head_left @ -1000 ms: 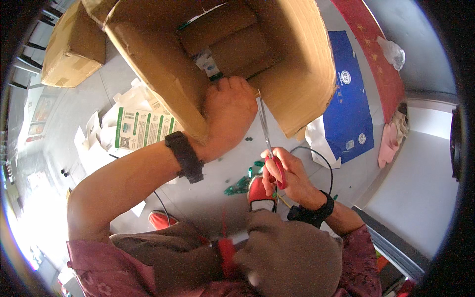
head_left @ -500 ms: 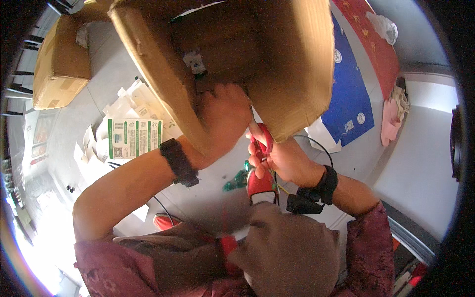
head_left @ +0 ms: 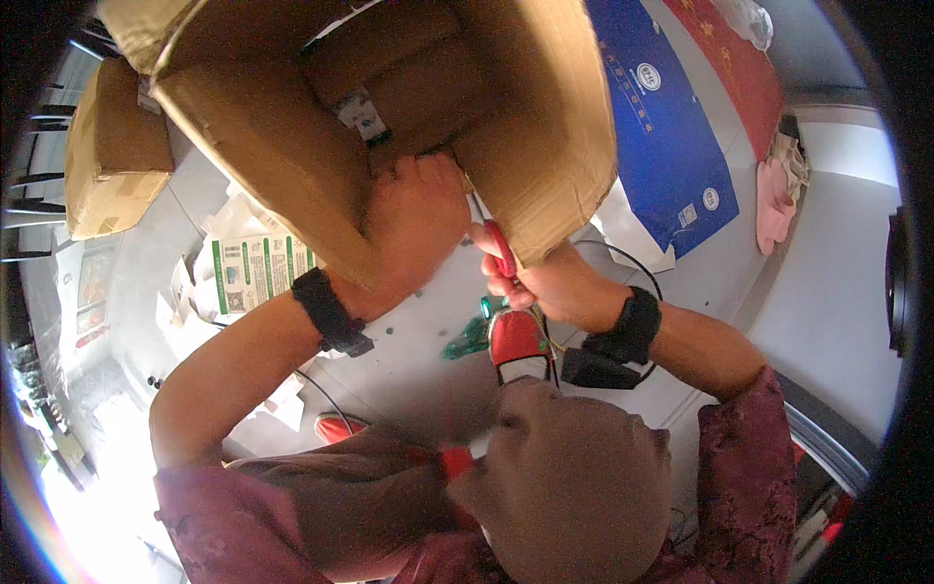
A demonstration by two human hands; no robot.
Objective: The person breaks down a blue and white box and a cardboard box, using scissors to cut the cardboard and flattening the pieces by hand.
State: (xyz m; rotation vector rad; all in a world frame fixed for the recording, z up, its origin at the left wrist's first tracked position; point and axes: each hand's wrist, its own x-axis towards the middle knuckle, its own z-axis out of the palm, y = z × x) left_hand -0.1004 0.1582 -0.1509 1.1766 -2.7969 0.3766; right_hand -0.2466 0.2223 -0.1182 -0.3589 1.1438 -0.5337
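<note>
A large brown cardboard box (head_left: pixel 545 127) is tilted with its open side facing me, and a small white and dark patch (head_left: pixel 362 115) shows on an inner wall. My left hand (head_left: pixel 418 209) reaches over the near side, its fingers curled on the cardboard at a split in the wall. In my right hand (head_left: pixel 574 287) is a pair of red-handled scissors (head_left: pixel 500 250), fingers wrapped round the handles. The blades point up at the split between the two hands; their tips are hidden, and whether they are apart I cannot tell.
Another cardboard box (head_left: pixel 117 161) stands at the left. Beside it lies a pile of papers with a green-edged printed sheet (head_left: pixel 265 273). At the right are a blue panel (head_left: pixel 671 136), a red mat (head_left: pixel 744 92) and pink slippers (head_left: pixel 774 204). My red shoe (head_left: pixel 516 336) is below the hands.
The box and both hands have shifted left and slightly up in the view. The scissors have turned, so their handles look narrower and more of the blade shows.
</note>
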